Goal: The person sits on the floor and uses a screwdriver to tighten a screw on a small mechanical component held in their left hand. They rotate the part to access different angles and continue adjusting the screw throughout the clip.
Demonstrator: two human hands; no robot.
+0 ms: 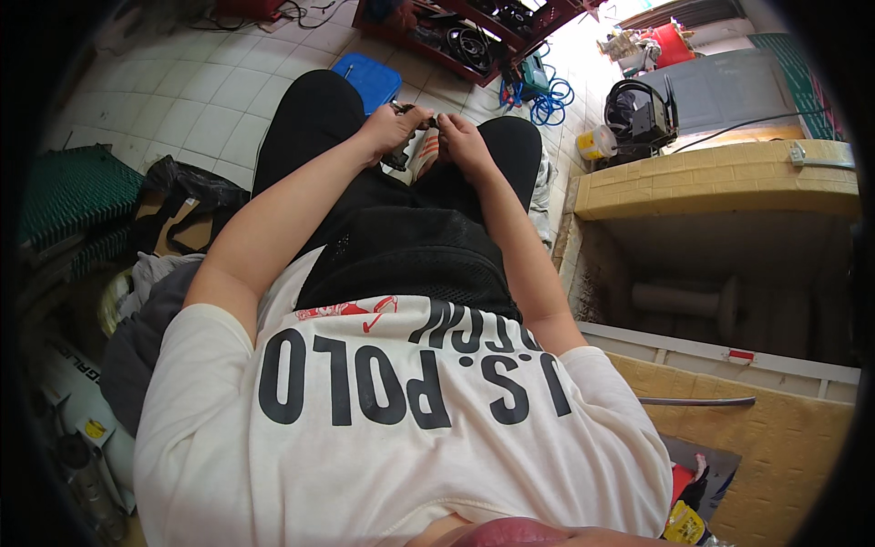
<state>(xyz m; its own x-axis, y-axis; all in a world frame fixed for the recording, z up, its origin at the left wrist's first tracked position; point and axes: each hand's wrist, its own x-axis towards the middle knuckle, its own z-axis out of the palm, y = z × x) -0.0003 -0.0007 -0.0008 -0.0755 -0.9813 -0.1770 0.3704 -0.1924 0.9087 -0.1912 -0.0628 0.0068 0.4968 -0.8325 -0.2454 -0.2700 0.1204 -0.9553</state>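
Note:
Above my knees, both of my hands are closed and held close together. My left hand [395, 132] grips a small dark, irregular part [397, 160], which hangs below the fingers; its kind is too small to make out. The fingertips of my right hand [462, 143] pinch a dark end next to my left fingers. Whether that end belongs to the same part, I cannot tell. Beneath the hands, between my legs, shows a shoe with orange stripes [426, 150].
A blue plastic piece [369, 80] lies on the tiled floor beyond my left knee. Ahead stands a red shelf [428, 50] with cables, near a coiled blue hose [552, 102]. A yellow-edged basin [720, 178] is at the right. Green mesh [77, 196] and bags [182, 205] are left.

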